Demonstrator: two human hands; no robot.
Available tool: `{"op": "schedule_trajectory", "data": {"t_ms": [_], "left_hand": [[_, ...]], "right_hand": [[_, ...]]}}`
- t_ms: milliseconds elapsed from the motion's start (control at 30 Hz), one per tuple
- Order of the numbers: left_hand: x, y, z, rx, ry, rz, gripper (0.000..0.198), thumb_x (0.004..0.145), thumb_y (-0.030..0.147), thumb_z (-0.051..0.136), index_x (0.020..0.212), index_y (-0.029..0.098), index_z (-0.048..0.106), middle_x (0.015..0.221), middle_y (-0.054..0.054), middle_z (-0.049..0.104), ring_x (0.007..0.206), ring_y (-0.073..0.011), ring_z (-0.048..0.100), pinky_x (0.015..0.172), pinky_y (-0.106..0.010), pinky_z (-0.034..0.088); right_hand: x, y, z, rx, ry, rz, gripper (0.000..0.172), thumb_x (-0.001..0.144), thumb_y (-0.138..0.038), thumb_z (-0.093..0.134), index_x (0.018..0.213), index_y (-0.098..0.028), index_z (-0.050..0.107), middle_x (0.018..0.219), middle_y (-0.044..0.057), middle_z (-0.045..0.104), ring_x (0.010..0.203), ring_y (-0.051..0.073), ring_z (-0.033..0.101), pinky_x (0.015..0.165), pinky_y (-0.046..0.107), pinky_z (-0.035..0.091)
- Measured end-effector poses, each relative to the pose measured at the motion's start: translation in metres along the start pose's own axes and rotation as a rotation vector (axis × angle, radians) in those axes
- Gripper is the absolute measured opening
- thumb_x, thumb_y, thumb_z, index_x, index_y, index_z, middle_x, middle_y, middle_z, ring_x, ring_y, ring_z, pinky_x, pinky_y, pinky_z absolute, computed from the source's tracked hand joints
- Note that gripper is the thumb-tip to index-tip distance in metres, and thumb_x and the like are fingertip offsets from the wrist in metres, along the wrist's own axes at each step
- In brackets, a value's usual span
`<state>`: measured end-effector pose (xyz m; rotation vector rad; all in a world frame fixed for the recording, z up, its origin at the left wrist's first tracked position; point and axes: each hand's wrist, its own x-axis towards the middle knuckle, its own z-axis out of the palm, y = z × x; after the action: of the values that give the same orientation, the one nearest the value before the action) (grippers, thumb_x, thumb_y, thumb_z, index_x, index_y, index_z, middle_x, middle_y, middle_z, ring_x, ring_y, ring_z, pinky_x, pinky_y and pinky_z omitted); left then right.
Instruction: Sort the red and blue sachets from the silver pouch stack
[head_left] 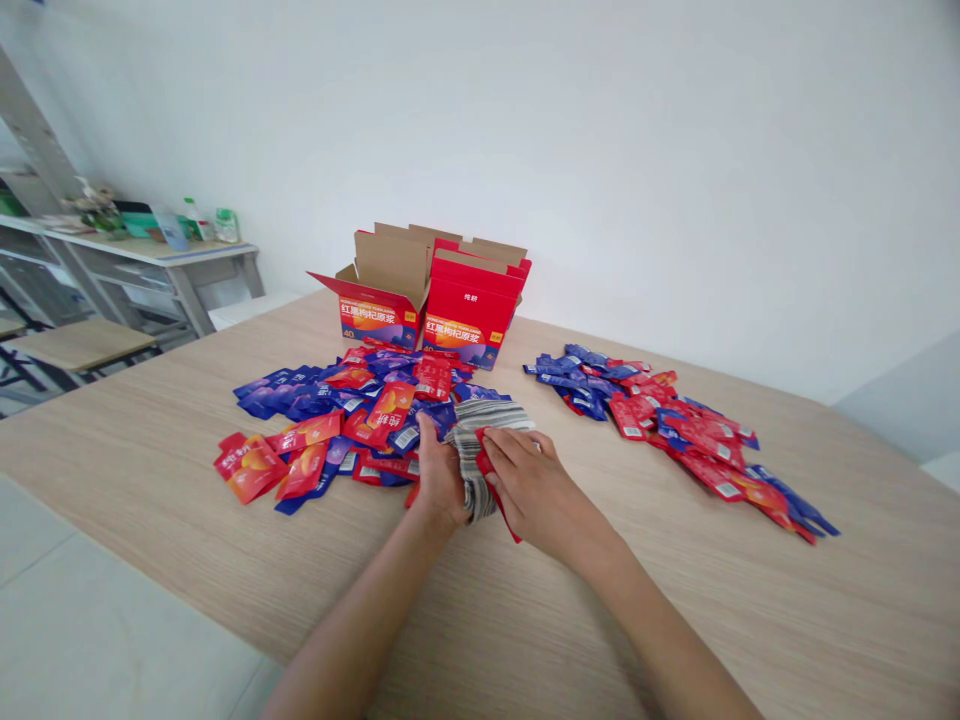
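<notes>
Between my two hands is a thick stack of sachets (474, 455), its silvery-grey edges facing me. My left hand (441, 475) grips the stack from the left, thumb pointing up. From the right, my right hand (536, 490) presses fingers together over a red sachet on the stack's outer face. Just beyond and left of my hands lies a loose pile of red and blue sachets (390, 405). Part of the held stack is hidden behind my fingers.
Two red cardboard boxes with raised flaps, a left box (379, 318) and a right box (472, 310), stand behind the pile. Another scattered row of sachets (675, 425) lies on the right of the wooden table (750, 600). A side desk (172, 255) and a stool (82, 345) are at far left.
</notes>
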<state>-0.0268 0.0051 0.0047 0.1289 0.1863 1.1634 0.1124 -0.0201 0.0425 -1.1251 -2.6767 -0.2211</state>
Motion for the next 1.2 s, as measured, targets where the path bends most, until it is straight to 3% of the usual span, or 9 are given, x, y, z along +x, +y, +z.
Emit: {"op": "schedule_trajectory", "data": {"t_ms": [133, 300, 467, 600, 700, 800, 1000, 1200], "left_hand": [[0.002, -0.002, -0.002, 0.025, 0.009, 0.028, 0.085, 0.09, 0.076, 0.024, 0.128, 0.01, 0.062, 0.117, -0.018, 0.071, 0.111, -0.0316, 0.067, 0.097, -0.045, 0.051], [0.006, -0.012, -0.008, 0.06, 0.009, -0.052, 0.083, 0.089, 0.076, 0.032, 0.134, 0.012, 0.059, 0.122, -0.017, 0.069, 0.118, -0.0313, 0.064, 0.105, -0.046, 0.046], [0.001, -0.009, 0.001, 0.065, -0.005, -0.026, 0.092, 0.087, 0.08, 0.023, 0.136, 0.011, 0.057, 0.126, -0.019, 0.067, 0.124, -0.033, 0.06, 0.11, -0.049, 0.041], [-0.006, 0.003, 0.011, 0.051, 0.026, 0.052, 0.096, 0.086, 0.082, 0.018, 0.135, 0.009, 0.058, 0.127, -0.02, 0.067, 0.125, -0.0354, 0.058, 0.111, -0.052, 0.039], [-0.008, 0.006, 0.013, 0.047, 0.05, 0.056, 0.099, 0.084, 0.084, 0.017, 0.133, 0.009, 0.06, 0.128, -0.021, 0.066, 0.126, -0.0363, 0.057, 0.113, -0.053, 0.037], [-0.007, 0.003, 0.01, 0.074, 0.065, 0.112, 0.095, 0.084, 0.084, 0.022, 0.131, 0.01, 0.062, 0.126, -0.019, 0.068, 0.125, -0.0349, 0.058, 0.113, -0.05, 0.037], [0.0, -0.005, 0.003, 0.104, 0.102, 0.104, 0.084, 0.089, 0.077, 0.025, 0.122, 0.013, 0.067, 0.116, -0.014, 0.073, 0.119, -0.031, 0.063, 0.109, -0.043, 0.043], [0.001, -0.012, 0.001, 0.084, 0.041, 0.016, 0.086, 0.091, 0.075, 0.019, 0.134, 0.013, 0.06, 0.121, -0.014, 0.071, 0.121, -0.0303, 0.062, 0.109, -0.044, 0.043]], "right_hand": [[0.003, 0.005, 0.01, 0.005, 0.022, -0.018, 0.047, 0.099, -0.017, 0.037, 0.145, -0.006, 0.046, 0.153, 0.019, 0.044, 0.145, 0.029, 0.036, 0.118, 0.055, 0.025], [0.005, 0.018, 0.023, 0.026, 0.044, 0.012, 0.049, 0.102, -0.019, 0.033, 0.149, -0.007, 0.041, 0.157, 0.018, 0.038, 0.149, 0.028, 0.028, 0.121, 0.059, 0.016], [0.002, 0.017, 0.012, 0.105, -0.006, -0.024, 0.05, 0.105, -0.028, 0.031, 0.152, -0.014, 0.037, 0.157, 0.015, 0.038, 0.149, 0.025, 0.029, 0.122, 0.057, 0.016], [-0.003, 0.005, 0.0, 0.104, -0.025, -0.057, 0.059, 0.101, -0.04, 0.045, 0.152, -0.012, 0.038, 0.157, 0.018, 0.037, 0.149, 0.029, 0.029, 0.121, 0.06, 0.013], [-0.005, -0.002, -0.004, 0.1, -0.031, -0.067, 0.067, 0.097, -0.046, 0.052, 0.152, -0.011, 0.037, 0.157, 0.019, 0.037, 0.149, 0.031, 0.027, 0.122, 0.06, 0.012], [-0.003, -0.005, -0.001, 0.076, -0.016, -0.064, 0.064, 0.098, -0.047, 0.05, 0.15, -0.01, 0.041, 0.158, 0.019, 0.035, 0.15, 0.032, 0.024, 0.121, 0.06, 0.013], [0.005, -0.005, 0.022, 0.031, 0.059, -0.018, 0.061, 0.102, -0.042, 0.04, 0.147, -0.001, 0.042, 0.158, 0.024, 0.032, 0.15, 0.032, 0.025, 0.122, 0.058, 0.017], [0.005, 0.012, 0.054, 0.118, 0.159, 0.002, 0.067, 0.104, -0.046, 0.031, 0.155, -0.003, 0.022, 0.16, 0.026, 0.025, 0.153, 0.029, 0.015, 0.121, 0.06, 0.018]]}}
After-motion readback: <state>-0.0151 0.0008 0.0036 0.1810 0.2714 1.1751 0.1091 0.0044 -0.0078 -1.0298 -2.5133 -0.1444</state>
